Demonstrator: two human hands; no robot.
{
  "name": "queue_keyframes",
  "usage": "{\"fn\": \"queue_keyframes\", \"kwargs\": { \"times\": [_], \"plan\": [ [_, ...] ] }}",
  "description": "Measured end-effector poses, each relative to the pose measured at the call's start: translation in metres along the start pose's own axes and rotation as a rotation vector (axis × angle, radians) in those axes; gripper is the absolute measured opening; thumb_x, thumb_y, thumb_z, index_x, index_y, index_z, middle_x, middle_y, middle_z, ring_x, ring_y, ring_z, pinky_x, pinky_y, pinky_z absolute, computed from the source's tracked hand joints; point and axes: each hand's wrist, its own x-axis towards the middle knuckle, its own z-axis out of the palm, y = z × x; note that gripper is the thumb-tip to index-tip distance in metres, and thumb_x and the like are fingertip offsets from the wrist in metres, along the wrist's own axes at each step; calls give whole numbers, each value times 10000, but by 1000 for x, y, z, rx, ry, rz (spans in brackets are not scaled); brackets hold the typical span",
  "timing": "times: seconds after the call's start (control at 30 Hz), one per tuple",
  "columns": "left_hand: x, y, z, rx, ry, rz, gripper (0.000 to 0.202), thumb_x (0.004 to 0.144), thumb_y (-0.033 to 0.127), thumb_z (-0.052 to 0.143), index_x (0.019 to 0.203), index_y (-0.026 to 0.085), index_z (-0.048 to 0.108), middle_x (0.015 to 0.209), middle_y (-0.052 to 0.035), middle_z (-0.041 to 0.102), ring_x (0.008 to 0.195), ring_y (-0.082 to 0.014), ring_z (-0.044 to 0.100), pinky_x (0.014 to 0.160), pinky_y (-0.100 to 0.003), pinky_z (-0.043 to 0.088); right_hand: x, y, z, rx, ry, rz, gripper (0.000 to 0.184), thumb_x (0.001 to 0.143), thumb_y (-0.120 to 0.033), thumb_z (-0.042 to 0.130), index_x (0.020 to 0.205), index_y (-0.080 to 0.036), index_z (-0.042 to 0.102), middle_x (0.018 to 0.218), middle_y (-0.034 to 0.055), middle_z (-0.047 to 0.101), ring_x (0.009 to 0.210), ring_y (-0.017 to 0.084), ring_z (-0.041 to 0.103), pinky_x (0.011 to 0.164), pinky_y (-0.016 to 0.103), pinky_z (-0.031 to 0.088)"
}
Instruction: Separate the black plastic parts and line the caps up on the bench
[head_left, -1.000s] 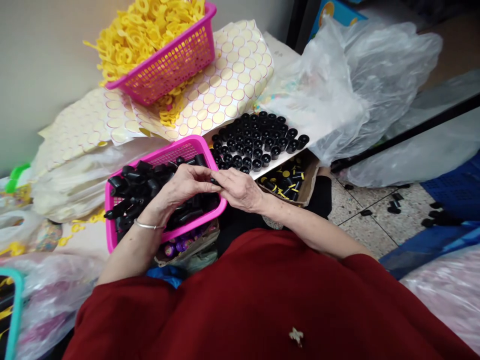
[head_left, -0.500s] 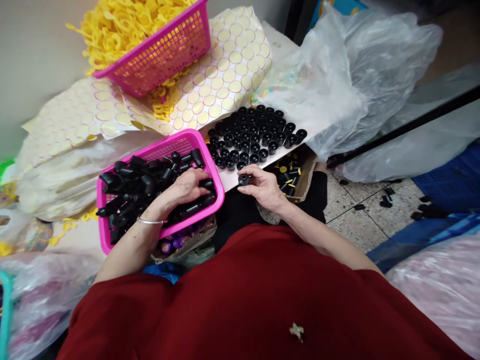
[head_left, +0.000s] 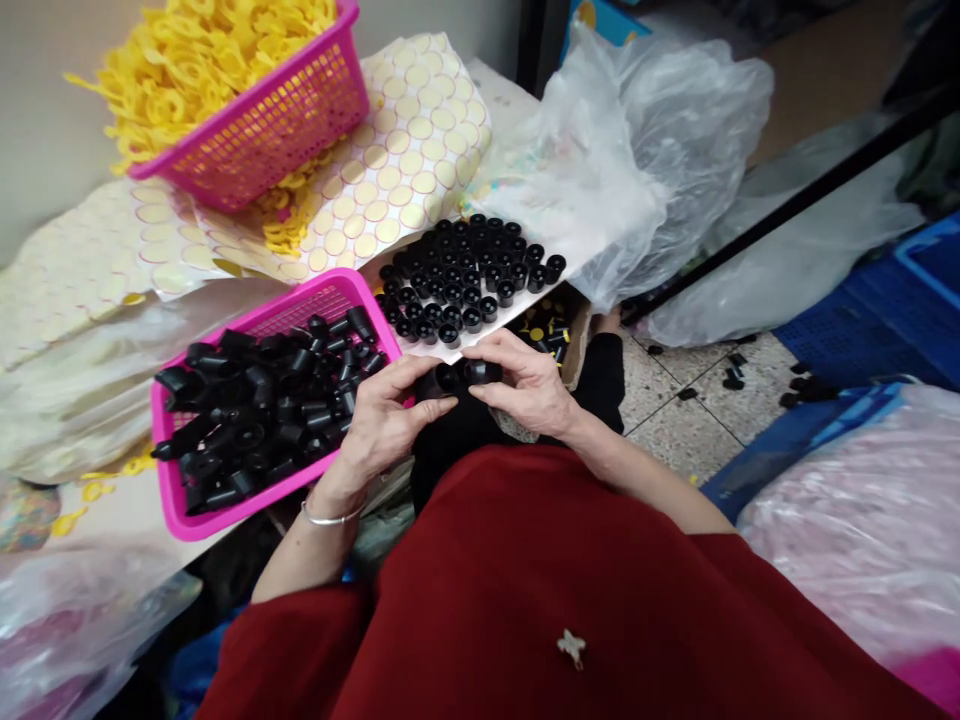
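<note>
My left hand (head_left: 386, 425) and my right hand (head_left: 525, 385) meet over my lap, just in front of the pink basket (head_left: 187, 515). The left fingers pinch a black plastic tube (head_left: 435, 383); the right fingers pinch a black cap (head_left: 480, 372) against its end. The pink basket holds a heap of black tubes (head_left: 262, 400). Behind my hands, several rows of black caps (head_left: 465, 270) stand upright on a white sheet.
A second pink basket (head_left: 262, 130) of yellow plastic rings sits at the back left on sheets of round stickers (head_left: 397, 170). Clear plastic bags (head_left: 637, 150) lie to the right. A cardboard box (head_left: 574, 345) with black and yellow pieces sits under the sheet. Black pieces lie scattered on the tiled floor (head_left: 675, 400).
My left hand has come out of the pink basket with a black tube and joined my right hand, which holds the black cap. The camera has swung to the right.
</note>
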Motion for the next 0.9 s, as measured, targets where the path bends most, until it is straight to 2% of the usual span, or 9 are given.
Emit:
{"fn": "queue_keyframes", "kwargs": {
  "times": [0.17, 0.3, 0.47, 0.57, 0.73, 0.9],
  "plan": [
    [4, -4, 24, 20, -129, 61, 355, 675, 331, 826, 1004, 214, 763, 877, -54, 714, 824, -193, 641, 782, -334, 530, -16, -17, -27, -215, -87, -95, 428, 853, -151, 569, 1258, -275, 631, 1003, 32, 527, 927, 141, 546, 844, 337, 510],
    [6, 0, 45, 26, -211, 78, 359, 692, 348, 816, 1021, 215, 761, 897, -59, 714, 834, -192, 640, 789, -333, 531, -31, -18, -44, -270, -93, -87, 458, 870, -160, 540, 1304, -295, 599, 1008, 33, 521, 917, 152, 539, 826, 352, 508],
    [4, 2, 67, 18, -238, 88, 368, 706, 379, 813, 1031, 216, 757, 920, -50, 713, 865, -187, 641, 811, -320, 532, -54, -17, -61, -302, -84, -57, 452, 865, -143, 525, 1294, -263, 597, 989, 42, 501, 894, 157, 536, 788, 345, 506],
    [1, -3, 79, 13, -270, 114, 364, 716, 361, 808, 1048, 224, 755, 944, -49, 713, 883, -184, 638, 832, -315, 525, -67, -19, -67, -347, -111, -9, 431, 858, -116, 507, 1260, -232, 612, 981, 51, 503, 884, 163, 529, 771, 335, 504],
    [-3, -9, 95, 76, -364, 91, 336, 735, 345, 783, 1041, 209, 758, 843, -35, 682, 796, -172, 610, 744, -294, 511, -82, -26, -77, -498, -190, 79, 296, 862, -115, 507, 1111, -192, 646, 926, 44, 508, 810, 153, 506, 697, 292, 476],
    [1, -7, 101, 132, -442, 62, 302, 745, 334, 752, 1021, 210, 762, 873, -41, 685, 812, -182, 614, 771, -305, 510, -87, -23, -85, -488, -190, 66, 179, 883, -146, 521, 1024, -173, 627, 896, 40, 532, 793, 150, 512, 706, 293, 466]
  ]
}}
